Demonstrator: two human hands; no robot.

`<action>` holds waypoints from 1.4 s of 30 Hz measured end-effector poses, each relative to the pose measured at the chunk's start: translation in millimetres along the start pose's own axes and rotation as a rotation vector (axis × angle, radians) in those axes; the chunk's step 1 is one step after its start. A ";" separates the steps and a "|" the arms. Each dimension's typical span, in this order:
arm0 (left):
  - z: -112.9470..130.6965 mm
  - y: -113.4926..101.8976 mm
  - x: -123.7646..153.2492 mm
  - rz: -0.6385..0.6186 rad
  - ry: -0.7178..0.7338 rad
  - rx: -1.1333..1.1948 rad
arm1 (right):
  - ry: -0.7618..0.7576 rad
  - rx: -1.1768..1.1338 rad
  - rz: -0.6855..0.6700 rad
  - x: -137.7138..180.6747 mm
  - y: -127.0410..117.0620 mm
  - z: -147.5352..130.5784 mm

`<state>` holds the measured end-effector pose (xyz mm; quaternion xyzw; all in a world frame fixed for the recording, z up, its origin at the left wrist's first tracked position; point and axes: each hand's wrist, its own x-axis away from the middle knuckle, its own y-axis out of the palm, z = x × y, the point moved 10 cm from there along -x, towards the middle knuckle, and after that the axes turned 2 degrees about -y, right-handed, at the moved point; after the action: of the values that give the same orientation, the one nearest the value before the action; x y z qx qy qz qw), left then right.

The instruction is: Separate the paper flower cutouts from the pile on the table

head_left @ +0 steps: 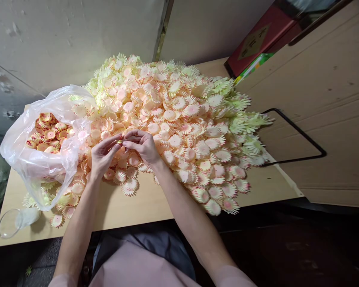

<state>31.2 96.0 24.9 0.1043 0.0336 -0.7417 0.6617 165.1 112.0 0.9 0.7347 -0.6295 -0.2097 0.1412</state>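
A large heap of pale yellow and pink artificial flower heads (179, 119) covers most of the wooden table (143, 203). Both hands meet over the heap's near left part. My left hand (103, 155) and my right hand (142, 145) have their fingertips pinched together on a small flower piece (120, 141), which is mostly hidden by the fingers. An open clear plastic bag (42, 159) lies just left of my left hand, holding several red and yellow flower centres (48, 133).
A clear plastic cup (13, 222) lies on its side at the table's near left corner. A black metal frame (293, 135) leans on the wooden panel to the right. A red box (257, 40) stands behind the heap. Bare tabletop runs along the near edge.
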 end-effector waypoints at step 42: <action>7.1 8.1 -0.7 -0.108 0.087 0.019 | 0.010 -0.016 0.010 -0.8 -2.6 -2.5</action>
<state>38.5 94.3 32.7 0.1410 0.0609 -0.7713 0.6177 168.4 113.1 2.0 0.7314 -0.6309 -0.2103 0.1514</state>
